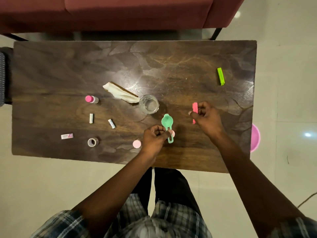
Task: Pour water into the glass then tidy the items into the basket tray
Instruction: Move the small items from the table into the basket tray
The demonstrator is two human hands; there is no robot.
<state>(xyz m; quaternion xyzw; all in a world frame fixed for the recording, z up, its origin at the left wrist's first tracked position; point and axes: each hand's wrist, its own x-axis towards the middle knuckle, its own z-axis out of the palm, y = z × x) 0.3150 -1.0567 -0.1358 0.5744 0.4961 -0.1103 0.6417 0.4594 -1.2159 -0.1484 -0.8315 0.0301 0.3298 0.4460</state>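
Observation:
A clear glass (148,104) stands upright near the middle of the wooden table (51,69). Just in front of it, my left hand (155,139) pinches the handle of a green measuring spoon (167,123), bowl toward the glass. My right hand (208,118) grips a pink clip (194,109) to the right of the glass. A small bottle with a pink cap (91,99) stands at the left. No basket tray is in view.
A folded cloth on a wooden strip (120,93) lies behind the glass. Two small tubes (91,118) (111,123), a tape roll (92,142), a small box (67,136), a pink round lid (136,143) and a green clip (221,76) lie scattered. A pink tub (255,137) sits on the floor at right.

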